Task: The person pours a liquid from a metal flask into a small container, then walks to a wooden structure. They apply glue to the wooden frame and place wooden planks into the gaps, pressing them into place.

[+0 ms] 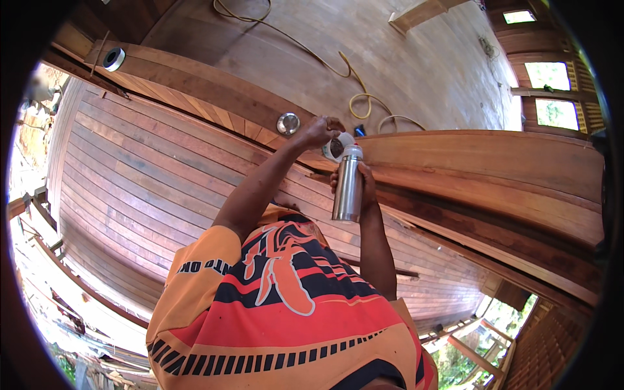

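"What carries the things?"
"A long brown wooden ledge (208, 83): a black-and-white roll (114, 59) toward its left end, a shiny round metal piece (288, 123) near its middle."
"Beyond?"
"A greyish floor (422, 78), with a yellow hose (349, 63) winding across."

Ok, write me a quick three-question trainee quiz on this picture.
1. Which hand is wrapped around the steel flask? A) left B) right C) neither
2. True or false: the yellow hose lies coiled around the flask.
3. Fill in: the metal piece on the wooden ledge, left of the left hand, has a ____ outline.

Key:
1. B, the right hand.
2. False; the yellow hose lies on the floor.
3. The metal piece is round.
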A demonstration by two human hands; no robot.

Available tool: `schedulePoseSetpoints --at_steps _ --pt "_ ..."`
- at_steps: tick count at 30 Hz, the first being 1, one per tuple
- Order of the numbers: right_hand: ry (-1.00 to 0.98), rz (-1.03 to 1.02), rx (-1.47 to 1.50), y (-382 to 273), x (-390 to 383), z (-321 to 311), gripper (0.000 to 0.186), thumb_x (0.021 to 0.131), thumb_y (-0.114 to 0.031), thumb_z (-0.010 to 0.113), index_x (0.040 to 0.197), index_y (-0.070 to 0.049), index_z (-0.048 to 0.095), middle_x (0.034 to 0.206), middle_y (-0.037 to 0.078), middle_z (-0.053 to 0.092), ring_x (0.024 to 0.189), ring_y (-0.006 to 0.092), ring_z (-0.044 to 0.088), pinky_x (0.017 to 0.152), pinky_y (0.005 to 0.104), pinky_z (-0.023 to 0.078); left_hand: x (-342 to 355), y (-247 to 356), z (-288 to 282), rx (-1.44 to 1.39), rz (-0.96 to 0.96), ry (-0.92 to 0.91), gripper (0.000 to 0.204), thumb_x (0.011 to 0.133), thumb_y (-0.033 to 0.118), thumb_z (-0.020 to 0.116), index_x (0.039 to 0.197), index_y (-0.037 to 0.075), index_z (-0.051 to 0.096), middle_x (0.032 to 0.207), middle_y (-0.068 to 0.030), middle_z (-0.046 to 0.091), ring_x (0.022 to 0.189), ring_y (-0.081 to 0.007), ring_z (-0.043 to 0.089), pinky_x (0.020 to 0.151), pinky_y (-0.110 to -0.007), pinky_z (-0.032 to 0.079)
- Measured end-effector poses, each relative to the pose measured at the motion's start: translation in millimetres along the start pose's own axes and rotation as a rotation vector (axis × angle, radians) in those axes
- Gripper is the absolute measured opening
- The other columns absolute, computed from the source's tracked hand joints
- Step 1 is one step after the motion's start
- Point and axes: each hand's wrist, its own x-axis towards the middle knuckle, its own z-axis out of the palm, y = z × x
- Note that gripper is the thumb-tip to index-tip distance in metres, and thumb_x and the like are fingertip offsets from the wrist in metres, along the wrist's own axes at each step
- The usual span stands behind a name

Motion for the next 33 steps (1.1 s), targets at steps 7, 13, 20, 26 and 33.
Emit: schedulePoseSetpoints --at_steps 7,13,20,26,33 --pt "-0.002 0.006 0.022 -0.1 -0.8 2.8 0.068 0.092 -0.059 0.059 0.118 0.004 0.058 0.101 0.021 0.068 0.085 0.0309 0.072 0.078 0.0439 0.064 6.3 2.0 -0.9 -0.034 -0.023 -0.021 0.024 0.098 0.014 0.069 0.118 0.001 0.073 0.113 -0.0150 0.077 0.104 -0.0242 0.073 0.089 -0.038 0.059" --pt "0.027 -0.009 -0.022 -0.7 -0.8 4.6 0.070 0.091 -0.061 0.061 0.117 0.004 0.058 0.100 0.020 0.067 0.084 0.0299 0.071 0.077 0.0434 0.064 3.8 21.0 -5.6 -0.007 0.050 -0.022 0.026 0.096 0.017 0.073 0.117 0.002 0.075 0.114 -0.0141 0.077 0.106 -0.0257 0.073 0.089 -0.037 0.059" --pt "0.057 -0.028 -0.087 -2.1 -0.8 7.0 0.072 0.089 -0.064 0.060 0.114 0.004 0.060 0.096 0.019 0.067 0.083 0.0282 0.071 0.073 0.0415 0.063 3.7 33.3 -7.6 0.015 0.064 -0.075 0.026 0.095 0.017 0.075 0.116 0.002 0.076 0.112 -0.0148 0.077 0.103 -0.0247 0.074 0.089 -0.037 0.059" --pt "0.030 -0.045 -0.083 -1.6 -2.8 10.6 0.071 0.090 -0.063 0.058 0.113 0.003 0.060 0.096 0.019 0.067 0.080 0.0281 0.071 0.072 0.0402 0.063 0.3 36.3 -9.8 -0.010 0.083 -0.049 0.026 0.094 0.018 0.076 0.115 0.002 0.076 0.110 -0.0150 0.078 0.101 -0.0239 0.075 0.088 -0.037 0.059" --pt "0.044 -0.012 -0.056 -1.0 -4.1 7.6 0.070 0.090 -0.062 0.059 0.115 0.004 0.059 0.097 0.019 0.067 0.081 0.0285 0.071 0.073 0.0407 0.063 -2.8 41.3 -12.4 0.029 0.053 -0.049 0.027 0.094 0.019 0.077 0.116 0.003 0.076 0.110 -0.0149 0.078 0.102 -0.0239 0.075 0.087 -0.037 0.059"
